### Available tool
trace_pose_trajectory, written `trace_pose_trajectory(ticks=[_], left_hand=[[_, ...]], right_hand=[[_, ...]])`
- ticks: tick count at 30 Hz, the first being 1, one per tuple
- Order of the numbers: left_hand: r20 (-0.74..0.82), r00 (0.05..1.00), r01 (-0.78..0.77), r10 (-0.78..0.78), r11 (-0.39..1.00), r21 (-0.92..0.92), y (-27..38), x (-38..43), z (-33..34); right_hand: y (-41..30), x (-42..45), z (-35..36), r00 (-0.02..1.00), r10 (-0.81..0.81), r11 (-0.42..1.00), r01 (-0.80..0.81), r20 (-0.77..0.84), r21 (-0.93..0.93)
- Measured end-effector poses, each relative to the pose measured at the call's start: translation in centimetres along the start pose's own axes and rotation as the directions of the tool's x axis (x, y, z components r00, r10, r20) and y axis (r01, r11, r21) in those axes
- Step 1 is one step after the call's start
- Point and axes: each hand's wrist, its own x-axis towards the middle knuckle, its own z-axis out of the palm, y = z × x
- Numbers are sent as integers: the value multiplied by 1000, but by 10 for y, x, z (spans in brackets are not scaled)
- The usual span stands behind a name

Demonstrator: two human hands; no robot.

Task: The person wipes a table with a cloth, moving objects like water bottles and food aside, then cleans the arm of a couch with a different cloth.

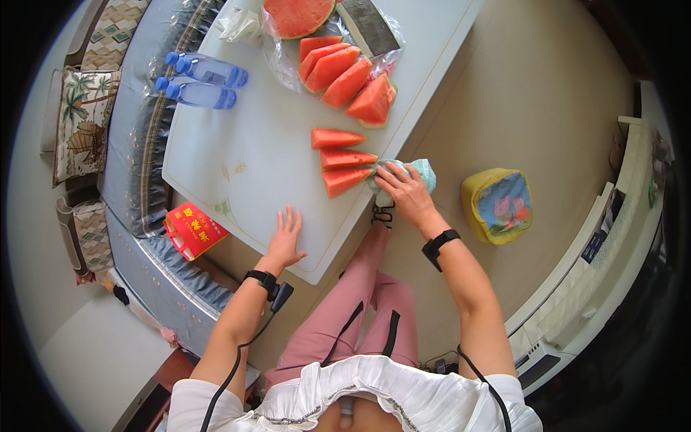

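Note:
My right hand [402, 188] lies over a pale green cloth [424, 171] at the table's right edge, its fingers pressed on the fabric. Beside its fingertips, three watermelon slices [345, 157] lie in a short column. My left hand [286, 240] rests on the near part of the white table [259, 162], holding nothing, with its fingers spread. Further back, several more watermelon slices [329, 67] lean in a row on a clear plastic bag [289, 73]. A large cut watermelon piece [298, 16] and a dark block-like object with pale sides [371, 27] are behind them.
Several water bottles [202, 96] with blue caps lie at the table's left. Crumpled white tissue [237, 26] is at the back. A red paper bag [195, 231] stands between the sofa [132, 108] and the table. On the floor at right is a yellow and blue cartoon stool [496, 205].

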Motion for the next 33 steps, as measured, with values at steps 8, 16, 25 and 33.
trace_pose_trajectory(ticks=[8,16,25,33], left_hand=[[98,995,30,-27,999,-39,0,-8,-16],[54,995,91,-81,972,-218,14,-9,-26],[295,954,105,48,871,-479,132,-11,-85],[-181,981,-170,63,720,-673,266,70,-182]], right_hand=[[58,28,-14,953,-260,966,258,158,31],[134,67,-52,981,-162,986,156,103,62],[213,116,-76,994,-69,993,61,80,105],[201,107,-60,965,-224,951,186,137,248]])
